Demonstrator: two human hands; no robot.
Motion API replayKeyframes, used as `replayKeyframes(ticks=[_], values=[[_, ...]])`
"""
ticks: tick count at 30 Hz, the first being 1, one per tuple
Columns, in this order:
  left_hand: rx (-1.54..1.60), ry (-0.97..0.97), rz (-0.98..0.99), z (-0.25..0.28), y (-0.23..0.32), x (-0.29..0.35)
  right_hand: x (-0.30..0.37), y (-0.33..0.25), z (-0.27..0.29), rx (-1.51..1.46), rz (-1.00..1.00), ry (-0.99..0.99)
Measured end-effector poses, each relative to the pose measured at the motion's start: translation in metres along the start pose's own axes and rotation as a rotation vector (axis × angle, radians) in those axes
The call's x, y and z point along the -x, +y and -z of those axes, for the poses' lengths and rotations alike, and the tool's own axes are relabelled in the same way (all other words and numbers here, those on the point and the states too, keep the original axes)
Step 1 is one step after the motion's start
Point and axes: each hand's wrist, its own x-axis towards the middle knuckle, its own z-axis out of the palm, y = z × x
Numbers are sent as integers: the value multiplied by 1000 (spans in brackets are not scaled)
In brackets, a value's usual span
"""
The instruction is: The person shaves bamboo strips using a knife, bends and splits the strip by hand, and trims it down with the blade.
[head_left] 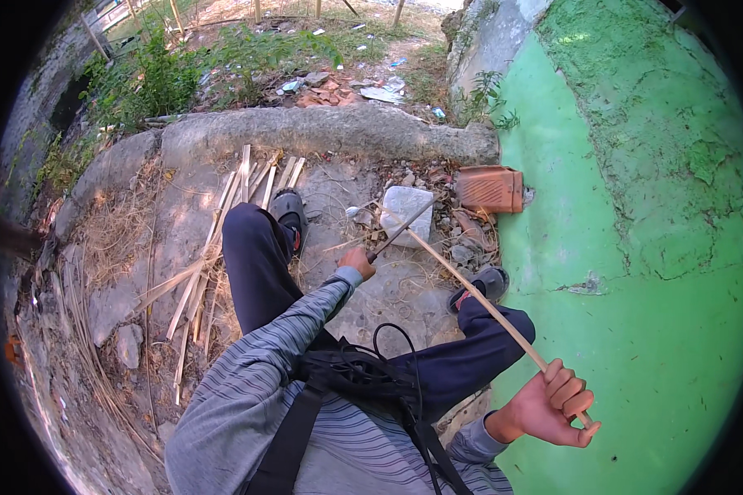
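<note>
- Strip (480, 299): crosses the block's (400, 203) near edge; probably light, springy (perhaps splintery), best held at the end far from the knife (390, 239).
- Right hand (553, 406): fingers curled around the strip's near end.
- Left hand (356, 261): fist wrapped tight around the knife's handle.

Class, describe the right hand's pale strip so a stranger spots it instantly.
Find the green wall, then the right hand before it. The pale strip slants from that fist toward the white block. Unlike loose strips at left, it's held.
</note>
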Motion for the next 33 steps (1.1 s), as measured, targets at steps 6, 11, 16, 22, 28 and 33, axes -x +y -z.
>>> replayKeyframes(ticks=[6, 11, 16, 22, 28, 33], values=[[-97, -101, 80, -3, -13, -10, -9, -74, -11, -133, 91, -14], [-77, -41, 36, -31, -27, -7, -21, -98, 6, -134, 28, 2], [-63, -90, 75, -21, -28, 1, -28, -135, 12, -98, 65, 81], [-159, -118, 21, -19, -16, 9, -22, -147, 29, -121, 60, 37], [-133, -108, -109, -11, 25, 29, -31, -136, 7, -16, 113, 139], [-157, -233, 89, -22, -29, 9, -27, -189, 5, -86, 72, -25]])
